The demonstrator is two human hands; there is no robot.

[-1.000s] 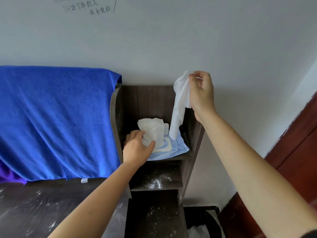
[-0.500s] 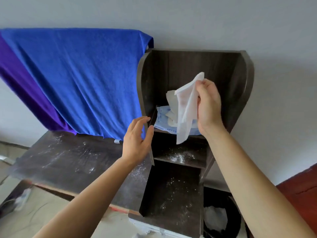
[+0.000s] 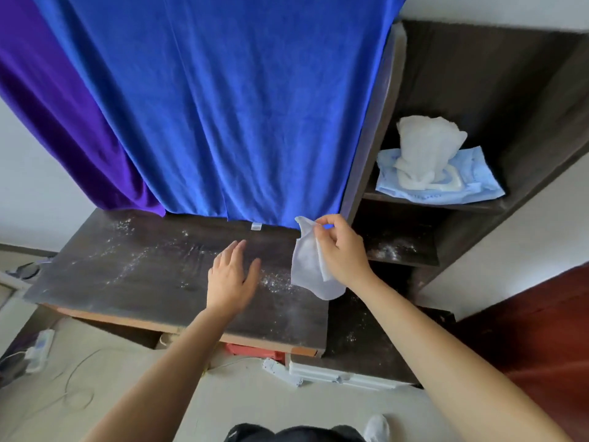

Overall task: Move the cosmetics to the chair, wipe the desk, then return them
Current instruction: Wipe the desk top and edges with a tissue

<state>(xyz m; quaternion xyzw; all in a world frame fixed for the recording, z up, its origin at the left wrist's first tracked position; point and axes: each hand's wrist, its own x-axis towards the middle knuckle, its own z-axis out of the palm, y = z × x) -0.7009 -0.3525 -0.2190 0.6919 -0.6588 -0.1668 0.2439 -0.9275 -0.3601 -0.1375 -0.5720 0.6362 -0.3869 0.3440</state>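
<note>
Your right hand [image 3: 342, 255] pinches the wipe [image 3: 309, 271] (left hand [image 3: 231, 280] empty, fingers spread); hanging loose, it may smear powder [image 3: 277, 282] over the desk [image 3: 143, 282].

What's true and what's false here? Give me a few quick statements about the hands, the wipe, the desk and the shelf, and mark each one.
1. The right hand pinches a white wipe above the desk. True.
2. The left hand grips the wipe pack. False: its fingers are straight and it holds nothing.
3. The desk top is spotless. False: white specks are scattered across it.
4. The wipe pack lies on a shelf with a sheet sticking up from it. True.
5. A red cloth hangs behind the desk. False: it is a blue cloth, with a purple one beside it.
</note>
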